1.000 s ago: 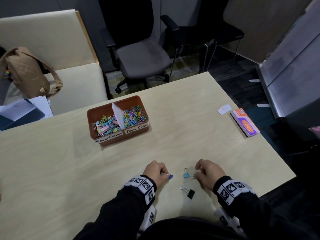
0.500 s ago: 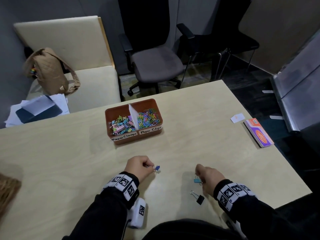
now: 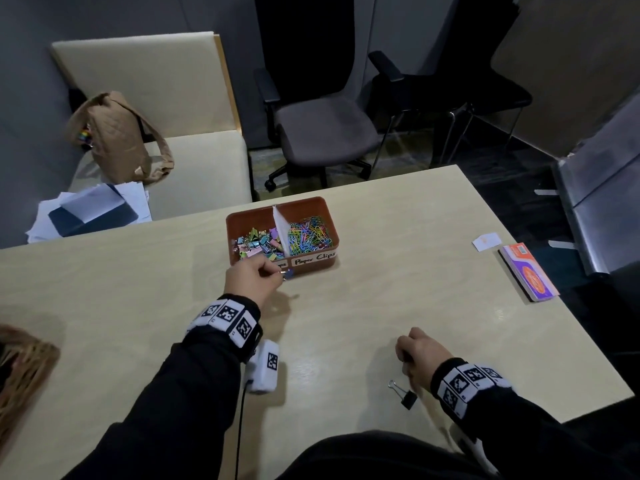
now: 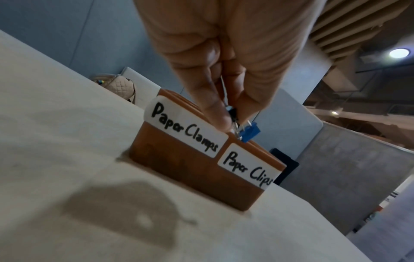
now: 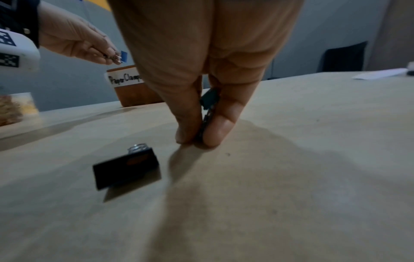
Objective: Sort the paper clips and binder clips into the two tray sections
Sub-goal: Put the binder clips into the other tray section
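— Brown plastic, that tray (image 3: 329, 216); what does the head view give?

— It stands on the pale wooden table (image 3: 398, 271), split by a white divider: binder clips (image 3: 258, 242) heaped in the left section, paper clips (image 3: 308, 233) in the right. The left hand (image 3: 251, 282) hovers just before the tray's front wall, fingers curled round the wire handles of a blue binder clip (image 3: 288, 273). The right hand (image 3: 420, 355) is near the table's front edge, fingers curled; what it holds is hidden here. A black binder clip (image 3: 405, 396) lies on the table just beside that wrist. An orange booklet (image 3: 528, 277) lies at the right edge.

— And the left wrist view?

— Thumb and fingertips (image 4: 220, 118) pinch the blue clip's wire handles, the blue body (image 4: 249, 132) hanging above the front wall where the "Paper Clamps" label (image 4: 186, 131) meets the "Paper Clips" label (image 4: 246, 170).

— The right wrist view?

— Two fingertips (image 5: 186, 131) pressed together on a small dark clip (image 5: 208, 101), tips touching the table. The black clip lies apart, nearer the camera.
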Available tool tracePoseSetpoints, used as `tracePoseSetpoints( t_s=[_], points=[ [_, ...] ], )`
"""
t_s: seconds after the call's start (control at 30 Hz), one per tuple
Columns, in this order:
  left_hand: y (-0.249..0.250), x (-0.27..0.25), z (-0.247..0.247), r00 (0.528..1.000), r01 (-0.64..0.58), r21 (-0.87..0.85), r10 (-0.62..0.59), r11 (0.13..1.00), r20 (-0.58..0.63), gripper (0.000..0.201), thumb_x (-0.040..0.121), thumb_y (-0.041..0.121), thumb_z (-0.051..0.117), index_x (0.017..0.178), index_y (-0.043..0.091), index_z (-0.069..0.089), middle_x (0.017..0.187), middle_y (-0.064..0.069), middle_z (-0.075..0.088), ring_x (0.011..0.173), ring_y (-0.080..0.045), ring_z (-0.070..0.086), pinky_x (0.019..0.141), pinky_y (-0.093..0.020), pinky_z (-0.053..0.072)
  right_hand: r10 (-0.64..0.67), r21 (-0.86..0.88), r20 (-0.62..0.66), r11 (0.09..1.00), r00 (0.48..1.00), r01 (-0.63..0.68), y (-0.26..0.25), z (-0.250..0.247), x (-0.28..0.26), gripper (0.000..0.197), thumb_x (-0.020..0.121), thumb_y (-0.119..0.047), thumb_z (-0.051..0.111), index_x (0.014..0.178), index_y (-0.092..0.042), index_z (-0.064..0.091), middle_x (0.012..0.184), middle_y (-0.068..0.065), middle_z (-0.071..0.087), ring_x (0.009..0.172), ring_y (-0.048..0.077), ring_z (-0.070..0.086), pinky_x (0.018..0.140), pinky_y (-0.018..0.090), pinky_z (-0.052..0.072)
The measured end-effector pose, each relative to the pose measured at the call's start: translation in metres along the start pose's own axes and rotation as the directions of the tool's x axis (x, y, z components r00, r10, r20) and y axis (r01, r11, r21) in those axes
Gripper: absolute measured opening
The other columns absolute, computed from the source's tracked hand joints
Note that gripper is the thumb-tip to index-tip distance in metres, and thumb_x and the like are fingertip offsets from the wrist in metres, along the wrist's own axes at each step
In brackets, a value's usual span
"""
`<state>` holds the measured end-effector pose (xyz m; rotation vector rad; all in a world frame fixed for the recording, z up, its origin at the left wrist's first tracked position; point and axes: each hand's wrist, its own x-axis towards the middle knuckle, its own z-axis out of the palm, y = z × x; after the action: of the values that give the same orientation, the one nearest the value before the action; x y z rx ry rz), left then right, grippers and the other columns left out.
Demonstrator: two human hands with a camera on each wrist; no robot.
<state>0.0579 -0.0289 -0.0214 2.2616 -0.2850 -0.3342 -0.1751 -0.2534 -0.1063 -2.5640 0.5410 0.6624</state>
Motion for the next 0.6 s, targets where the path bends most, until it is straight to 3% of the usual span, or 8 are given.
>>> tracePoseSetpoints(
  t_s=[0.1, 0.2, 0.27, 0.33, 0.4, 0.47, 0.53, 0.6],
  points=[
    [0.006, 0.007, -0.002, 1.000, -0.014, 0.024, 0.015, 1.000, -0.015, 0.007, 0.076, 0.006, 0.070, 0.072, 0.012, 0.071, 0.072, 0.004, 0.067, 0.078, -0.019, 0.063, 0.078, -0.028, 0.051, 0.017, 0.030, -0.053, 0.999, 0.998, -0.015, 0.001, 0.001, -0.002, 0.022, 0.078, 0.002, 0.054, 0.080, -0.019, 0.048, 0.096, -0.001, 0.043, 0.074, 0.020, 0.063, 0.069, 0.027, 0.052],
    [0.004, 0.019, -0.005, 0.998, 0.013, 0.053, -0.010, 0.999, -0.061, 0.006, 0.078, 0.009, 0.069, 0.074, 0.013, 0.070, 0.077, 0.002, 0.068, 0.081, -0.021, 0.064, 0.077, -0.026, 0.050, 0.038, 0.054, -0.095, 0.998, 0.995, -0.033, 0.001, 0.005, -0.005, 0.019, 0.080, -0.002, 0.059, 0.079, -0.019, 0.049, 0.097, -0.003, 0.037, 0.071, 0.020, 0.058, 0.068, 0.026, 0.050],
    [0.004, 0.023, -0.008, 0.995, 0.035, 0.076, -0.027, 0.996, -0.099, 0.004, 0.080, 0.012, 0.067, 0.082, 0.015, 0.070, 0.086, -0.002, 0.069, 0.086, -0.022, 0.065, 0.078, -0.026, 0.049, 0.054, 0.080, -0.089, 0.996, 0.995, -0.047, 0.002, 0.004, -0.004, 0.018, 0.080, -0.005, 0.060, 0.080, -0.019, 0.049, 0.097, -0.003, 0.038, 0.073, 0.021, 0.056, 0.068, 0.024, 0.048],
    [0.009, 0.020, -0.005, 0.997, -0.004, 0.159, 0.017, 0.987, -0.079, 0.016, 0.082, 0.018, 0.066, 0.097, 0.016, 0.068, 0.104, -0.006, 0.066, 0.095, -0.024, 0.063, 0.083, -0.029, 0.049, 0.056, 0.079, -0.057, 0.996, 0.997, -0.052, 0.002, 0.001, -0.002, 0.018, 0.079, -0.007, 0.060, 0.078, -0.021, 0.048, 0.094, -0.003, 0.040, 0.075, 0.022, 0.054, 0.068, 0.023, 0.044],
    [0.020, 0.006, 0.006, 0.991, -0.135, 0.354, 0.128, 0.925, 0.043, 0.027, 0.085, 0.026, 0.064, 0.111, 0.019, 0.063, 0.117, -0.005, 0.055, 0.109, -0.024, 0.054, 0.091, -0.034, 0.045, 0.059, 0.077, -0.036, 0.995, 0.998, -0.056, 0.000, -0.002, 0.000, 0.022, 0.077, -0.006, 0.057, 0.073, -0.024, 0.045, 0.089, -0.004, 0.040, 0.072, 0.022, 0.051, 0.067, 0.024, 0.043],
    [0.032, -0.015, 0.028, 0.956, -0.280, 0.443, 0.203, 0.852, 0.214, 0.029, 0.086, 0.032, 0.061, 0.113, 0.021, 0.060, 0.118, -0.002, 0.050, 0.113, -0.022, 0.047, 0.093, -0.033, 0.041, 0.068, 0.094, -0.033, 0.993, 0.997, -0.064, -0.002, -0.002, 0.001, 0.027, 0.073, -0.005, 0.053, 0.067, -0.028, 0.040, 0.086, -0.005, 0.040, 0.068, 0.022, 0.050, 0.065, 0.028, 0.047],
    [0.039, -0.037, 0.055, 0.896, -0.377, 0.434, 0.205, 0.818, 0.393, 0.025, 0.088, 0.034, 0.058, 0.110, 0.022, 0.060, 0.116, -0.001, 0.050, 0.111, -0.021, 0.048, 0.089, -0.031, 0.041, 0.066, 0.095, -0.029, 0.993, 0.997, -0.063, -0.004, -0.003, 0.002, 0.028, 0.071, -0.004, 0.051, 0.065, -0.028, 0.037, 0.087, -0.003, 0.041, 0.065, 0.022, 0.048, 0.065, 0.030, 0.047],
    [0.043, -0.056, 0.082, 0.809, -0.494, 0.426, 0.220, 0.758, 0.545, 0.023, 0.091, 0.035, 0.054, 0.109, 0.022, 0.060, 0.114, -0.002, 0.052, 0.110, -0.022, 0.051, 0.085, -0.032, 0.043, 0.068, 0.089, -0.014, 0.994, 0.998, -0.067, -0.003, -0.006, 0.003, 0.028, 0.071, -0.004, 0.050, 0.066, -0.027, 0.036, 0.089, -0.001, 0.042, 0.065, 0.022, 0.047, 0.064, 0.030, 0.046]
  ],
)
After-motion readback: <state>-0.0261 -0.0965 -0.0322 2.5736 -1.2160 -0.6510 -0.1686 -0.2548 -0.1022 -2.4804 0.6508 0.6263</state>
